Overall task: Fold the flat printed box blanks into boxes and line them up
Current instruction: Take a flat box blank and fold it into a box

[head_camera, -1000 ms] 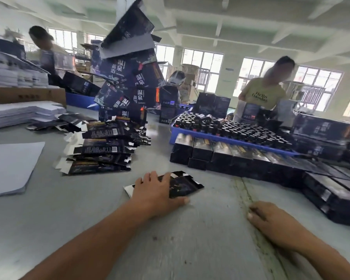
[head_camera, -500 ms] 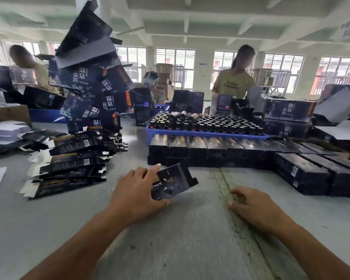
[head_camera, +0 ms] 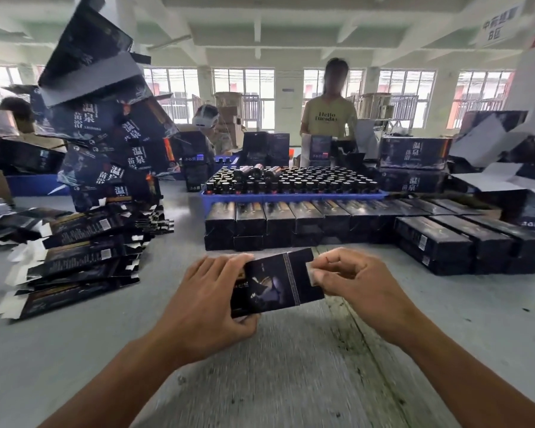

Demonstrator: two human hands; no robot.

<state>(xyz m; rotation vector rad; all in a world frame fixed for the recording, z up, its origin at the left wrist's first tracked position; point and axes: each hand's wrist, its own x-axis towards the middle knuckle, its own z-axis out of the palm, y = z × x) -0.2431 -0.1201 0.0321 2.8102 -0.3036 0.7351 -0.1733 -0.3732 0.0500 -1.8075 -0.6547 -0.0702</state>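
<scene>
Box blank point(head_camera: 275, 281) sits above the table, in front of the finished boxes point(head_camera: 291, 222); left hand point(head_camera: 207, 299) grips its left end, right hand point(head_camera: 357, 284) pinches its right flap. Left of it a stack of flat blanks point(head_camera: 74, 257) waits, so much folding remains. Motion blur hides its print.

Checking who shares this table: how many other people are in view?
3: one standing in a yellow shirt behind the blue tray, one headset wearer centre-back, one far left; stacks may hide others.
</scene>
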